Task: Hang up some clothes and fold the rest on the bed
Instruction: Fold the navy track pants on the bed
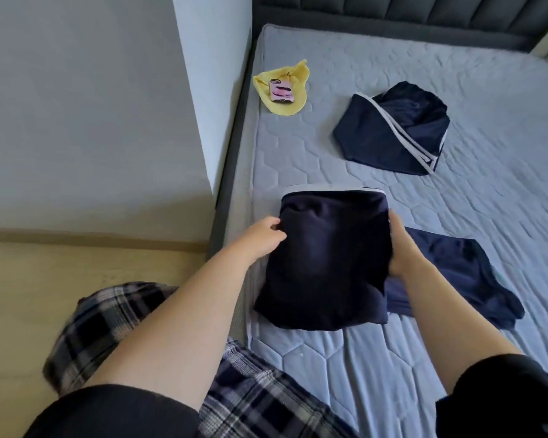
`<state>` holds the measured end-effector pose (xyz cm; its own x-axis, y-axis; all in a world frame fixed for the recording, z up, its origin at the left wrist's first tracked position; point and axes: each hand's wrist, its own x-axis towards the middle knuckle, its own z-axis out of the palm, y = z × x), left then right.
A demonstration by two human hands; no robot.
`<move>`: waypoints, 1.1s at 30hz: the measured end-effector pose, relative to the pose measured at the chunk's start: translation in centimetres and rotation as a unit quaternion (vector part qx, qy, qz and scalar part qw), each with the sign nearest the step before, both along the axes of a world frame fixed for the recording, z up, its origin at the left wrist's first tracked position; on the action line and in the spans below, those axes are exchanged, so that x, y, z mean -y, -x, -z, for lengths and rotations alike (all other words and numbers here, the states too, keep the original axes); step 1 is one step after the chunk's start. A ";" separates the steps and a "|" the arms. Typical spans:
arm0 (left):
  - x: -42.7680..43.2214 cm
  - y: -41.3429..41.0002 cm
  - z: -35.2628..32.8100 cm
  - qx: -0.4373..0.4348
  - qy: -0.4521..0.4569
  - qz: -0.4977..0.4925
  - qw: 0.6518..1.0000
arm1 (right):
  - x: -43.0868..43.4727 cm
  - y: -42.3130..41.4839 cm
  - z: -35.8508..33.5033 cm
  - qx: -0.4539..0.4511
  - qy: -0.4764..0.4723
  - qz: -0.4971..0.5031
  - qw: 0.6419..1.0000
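Left hand (pixel 263 235) & right hand (pixel 399 245) each have a grip closed on opp. sides of the folded navy garment (pixel 326 257). It sits at the near-left edge of the bed (pixel 329 374).

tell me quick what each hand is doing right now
left hand: closed, gripping the left edge of the folded navy garment
right hand: closed, holding the same garment by its right edge
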<state>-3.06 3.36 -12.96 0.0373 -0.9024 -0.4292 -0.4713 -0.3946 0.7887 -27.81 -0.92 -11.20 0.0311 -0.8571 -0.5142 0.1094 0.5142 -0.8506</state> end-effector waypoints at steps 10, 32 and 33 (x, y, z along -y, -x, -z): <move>-0.4 1.7 2.4 -0.218 -0.096 -0.156 0.959 | 1.2 -1.2 0.7 -0.128 0.025 -0.070 0.989; 1.6 0.6 -0.2 -0.134 -0.009 -0.168 0.977 | 1.4 -3.9 6.9 -0.359 0.008 0.004 0.933; 1.8 0.0 -0.9 -0.128 0.010 -0.173 0.977 | 1.5 -4.8 6.6 -0.350 0.006 0.000 0.937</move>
<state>-3.05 1.57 -12.05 0.2350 -0.8628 -0.4476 -0.0995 -0.4794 0.8719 -23.04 -2.46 -17.78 -0.3103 -0.8625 -0.3998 -0.4769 0.5050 -0.7194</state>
